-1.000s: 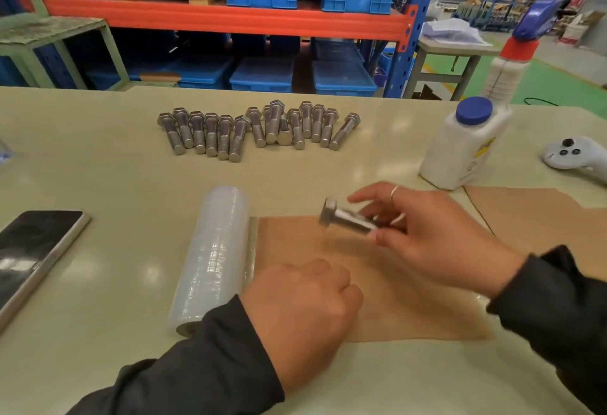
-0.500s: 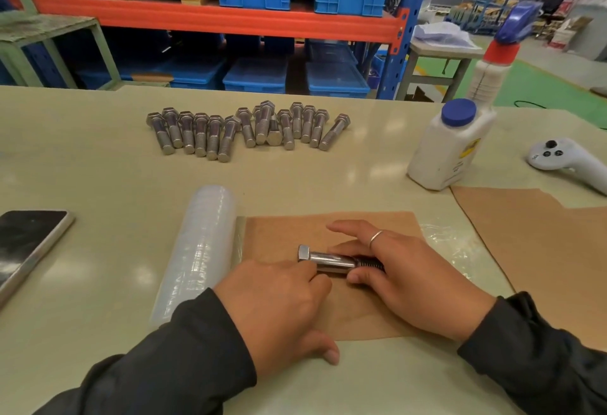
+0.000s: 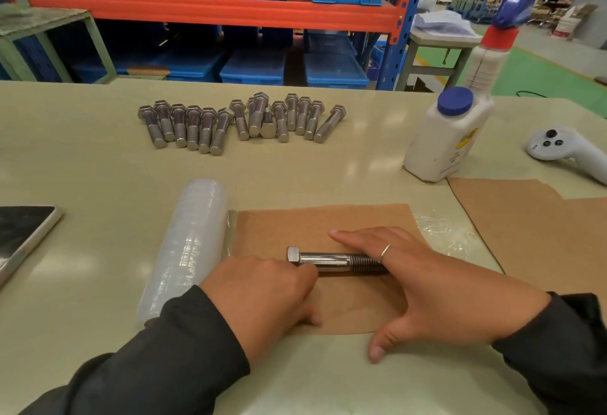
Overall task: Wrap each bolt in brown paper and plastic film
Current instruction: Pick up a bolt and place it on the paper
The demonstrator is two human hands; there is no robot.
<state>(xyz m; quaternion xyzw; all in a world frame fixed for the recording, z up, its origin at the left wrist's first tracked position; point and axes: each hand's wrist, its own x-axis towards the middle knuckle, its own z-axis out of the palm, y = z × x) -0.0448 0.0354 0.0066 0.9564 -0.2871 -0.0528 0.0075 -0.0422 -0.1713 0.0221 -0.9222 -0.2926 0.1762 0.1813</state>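
One steel bolt (image 3: 328, 260) lies sideways on a brown paper sheet (image 3: 312, 224), head to the left. The paper lies on a spread piece of plastic film (image 3: 440, 230), and the film roll (image 3: 187, 250) sits against the paper's left edge. My left hand (image 3: 262, 293) is beside the bolt head with fingers curled, its thumb at the paper's near edge, which bows upward. My right hand (image 3: 437, 283) rests straight fingers over the bolt's threaded end, thumb spread toward the near edge. Several more bolts (image 3: 243, 122) lie in a row farther back.
A white bottle with a blue cap (image 3: 443, 141) and a spray bottle (image 3: 489, 59) stand at the back right, beside a white controller (image 3: 565, 148). More brown paper sheets (image 3: 542, 227) lie at the right. A phone (image 3: 19, 237) is at the left edge.
My right hand brought the bolt down from the air and laid it on the paper. My left hand moved up beside the bolt head, and the paper's near edge now bows up.
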